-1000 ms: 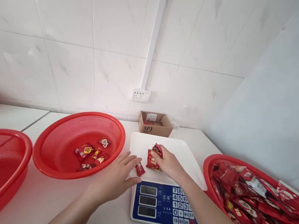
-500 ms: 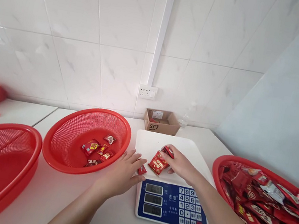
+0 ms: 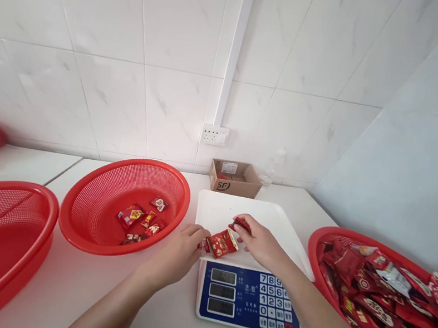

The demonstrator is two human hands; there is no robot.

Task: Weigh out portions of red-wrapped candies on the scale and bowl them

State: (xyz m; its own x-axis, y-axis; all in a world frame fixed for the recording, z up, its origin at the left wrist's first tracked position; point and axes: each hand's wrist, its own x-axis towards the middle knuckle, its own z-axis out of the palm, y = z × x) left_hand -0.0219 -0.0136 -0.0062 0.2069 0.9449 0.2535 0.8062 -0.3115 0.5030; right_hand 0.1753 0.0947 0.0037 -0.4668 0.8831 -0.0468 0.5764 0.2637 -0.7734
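Over the left edge of the scale's white pan (image 3: pixel 277 219), my left hand (image 3: pixel 182 251) is closed on small red snack packets. One larger red and gold packet (image 3: pixel 224 243) sticks out to the right of its fingertips, beside a smaller one (image 3: pixel 204 245) partly hidden by the fingers. My right hand (image 3: pixel 259 241) pinches a dark red packet (image 3: pixel 241 225) above the pan. Below both hands lies the scale's blue keypad panel (image 3: pixel 248 299), with its small displays on the left. The digits are too faint to read.
A red basket (image 3: pixel 69 217) holding several packets stands left of the scale. Another red basket (image 3: pixel 41 246) is at the far left. A third basket (image 3: pixel 319 235), heaped with red packets, stands right. Behind are a cardboard box (image 3: pixel 235 188) and a clear bottle (image 3: pixel 270 173).
My left hand's spread fingers have closed on packets at the pan's edge. The red and gold packet has moved left from my right hand to my left, while the right keeps the dark red one.
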